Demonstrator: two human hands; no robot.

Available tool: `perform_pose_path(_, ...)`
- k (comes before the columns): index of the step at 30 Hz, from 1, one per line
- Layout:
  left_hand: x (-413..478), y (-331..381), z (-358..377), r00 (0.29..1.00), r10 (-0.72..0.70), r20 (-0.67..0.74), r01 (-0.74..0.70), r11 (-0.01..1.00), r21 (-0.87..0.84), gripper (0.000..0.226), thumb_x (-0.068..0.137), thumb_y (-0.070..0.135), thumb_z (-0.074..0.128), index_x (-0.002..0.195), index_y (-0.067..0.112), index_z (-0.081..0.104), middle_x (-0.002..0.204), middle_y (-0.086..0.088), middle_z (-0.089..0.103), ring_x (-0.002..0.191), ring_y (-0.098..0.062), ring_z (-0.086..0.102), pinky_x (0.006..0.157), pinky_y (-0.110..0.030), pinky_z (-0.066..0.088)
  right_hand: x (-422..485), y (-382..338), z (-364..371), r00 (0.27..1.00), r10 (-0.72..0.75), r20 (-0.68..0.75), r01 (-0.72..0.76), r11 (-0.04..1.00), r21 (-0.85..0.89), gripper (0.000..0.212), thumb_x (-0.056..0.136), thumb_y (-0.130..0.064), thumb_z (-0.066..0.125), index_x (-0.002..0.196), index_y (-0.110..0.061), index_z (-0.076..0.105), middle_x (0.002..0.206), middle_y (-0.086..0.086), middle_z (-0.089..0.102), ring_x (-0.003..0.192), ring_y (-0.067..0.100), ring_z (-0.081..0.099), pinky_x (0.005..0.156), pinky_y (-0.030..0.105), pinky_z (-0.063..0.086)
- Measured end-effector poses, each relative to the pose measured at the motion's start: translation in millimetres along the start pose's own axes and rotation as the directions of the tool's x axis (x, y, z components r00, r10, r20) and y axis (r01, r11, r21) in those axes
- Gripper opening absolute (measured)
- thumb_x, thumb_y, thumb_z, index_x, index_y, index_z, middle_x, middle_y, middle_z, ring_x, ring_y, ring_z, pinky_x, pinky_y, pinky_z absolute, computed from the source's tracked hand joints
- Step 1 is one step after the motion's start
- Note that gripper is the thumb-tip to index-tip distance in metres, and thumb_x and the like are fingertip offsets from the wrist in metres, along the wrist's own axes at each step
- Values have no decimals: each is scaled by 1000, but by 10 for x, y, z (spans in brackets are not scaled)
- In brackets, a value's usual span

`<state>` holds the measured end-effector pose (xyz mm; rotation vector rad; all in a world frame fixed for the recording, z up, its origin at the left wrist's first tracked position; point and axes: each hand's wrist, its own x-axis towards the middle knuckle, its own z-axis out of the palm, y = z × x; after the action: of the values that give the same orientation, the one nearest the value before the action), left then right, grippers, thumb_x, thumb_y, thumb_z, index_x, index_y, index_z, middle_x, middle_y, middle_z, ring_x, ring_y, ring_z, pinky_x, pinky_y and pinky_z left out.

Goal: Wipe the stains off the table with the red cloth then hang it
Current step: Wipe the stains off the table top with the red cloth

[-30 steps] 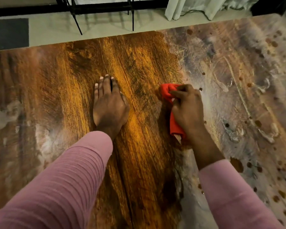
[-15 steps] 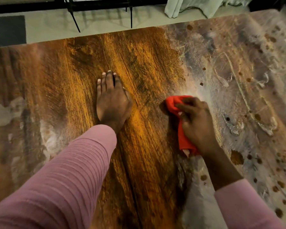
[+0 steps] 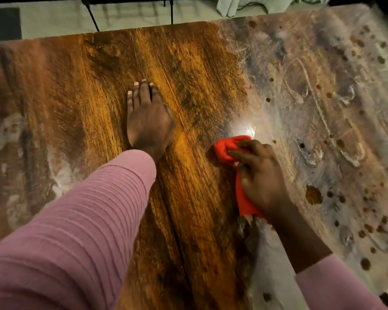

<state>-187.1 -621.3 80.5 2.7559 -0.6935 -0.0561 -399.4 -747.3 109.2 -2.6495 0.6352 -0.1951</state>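
Right hand (image 3: 261,175) clamped on the red cloth (image 3: 227,148), on the line between bare wood and stains (image 3: 314,194).

The fingers curl over the bunched cloth and press it onto the table (image 3: 199,63); red shows ahead of the fingertips and trails back under the palm toward the wrist. The left hand (image 3: 149,124) lies flat on bare wood, fingers straight and together, apart from the cloth. Right of the cloth, grey smears and brown spots spread toward the right edge. Paler smears sit along the left side. Beyond the far edge lie pale floor (image 3: 132,19) and thin black legs (image 3: 92,19).
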Motion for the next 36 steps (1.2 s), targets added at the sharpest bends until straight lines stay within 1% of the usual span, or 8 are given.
perform_pose_path(5, -6, 26, -12, 997, 47, -56, -49, 998, -28, 57, 96, 28, 31, 146, -1, 35, 154, -18, 31, 146, -31, 20, 121, -43, 10, 301, -188, 75, 992, 121, -47, -121, 993, -3, 40, 85, -6, 59, 120, -22, 66, 128, 1, 54, 112, 26, 44, 95, 35, 41)
perform_pose_path(12, -479, 151, -117, 991, 109, -82, -113, 992, -49, 57, 93, 29, 30, 141, 2, 44, 151, -16, 36, 145, -31, 23, 121, -44, 11, -550, -328, 139, 987, -137, 82, 138, 990, -11, 36, 80, -10, 58, 112, -20, 71, 125, 1, 58, 103, 29, 50, 83, 38, 47)
perform_pose_path(17, -1530, 231, -158, 982, 184, 41, -179, 979, -99, 56, 96, 29, 26, 145, 4, 39, 155, -14, 31, 147, -28, 19, 121, -44, 12, -607, 0, -44, 997, 77, -27, -79, 996, -47, 43, 78, -6, 53, 115, -20, 69, 126, 6, 57, 108, 32, 48, 88, 43, 47)
perform_pose_path(20, -1906, 250, -89, 984, 156, 90, -149, 986, -74, 56, 97, 29, 27, 147, 4, 36, 157, -13, 27, 148, -27, 16, 121, -44, 11, -374, -111, 1, 984, 162, -77, -165, 985, -42, 40, 81, -4, 58, 116, -21, 69, 127, 4, 56, 109, 29, 47, 90, 37, 44)
perform_pose_path(27, -1975, 290, -57, 971, 170, 166, -175, 984, 16, 63, 94, 30, 21, 149, 2, 29, 159, -15, 21, 148, -29, 13, 121, -45, 10, -1246, -247, 59, 995, -83, 50, 84, 996, -24, 37, 80, -11, 54, 112, -19, 70, 126, 3, 57, 107, 29, 50, 85, 35, 44)
perform_pose_path(30, -1978, 298, -69, 969, 175, 172, -184, 982, 35, 65, 92, 32, 17, 149, 1, 29, 159, -16, 21, 148, -29, 13, 121, -45, 11, -1404, -7, -69, 998, 61, -6, -62, 996, -72, 38, 79, -8, 56, 112, -18, 71, 125, 5, 58, 107, 28, 49, 81, 38, 47)
perform_pose_path(33, -1990, 297, -66, 971, 176, 163, -187, 981, 53, 66, 93, 32, 14, 149, 1, 28, 158, -16, 21, 148, -30, 13, 121, -44, 10, -1151, 114, -141, 973, 208, -96, -216, 974, -72, 41, 79, -8, 53, 115, -20, 69, 126, 5, 56, 107, 29, 47, 88, 39, 44)
perform_pose_path(36, -1993, 297, -57, 970, 178, 166, -188, 981, 52, 65, 94, 33, 13, 150, 2, 25, 159, -16, 21, 148, -29, 12, 121, -44, 10, -1021, -77, -51, 969, 230, -91, -235, 971, -51, 41, 81, -5, 59, 117, -21, 68, 127, 4, 55, 109, 29, 46, 89, 37, 41)
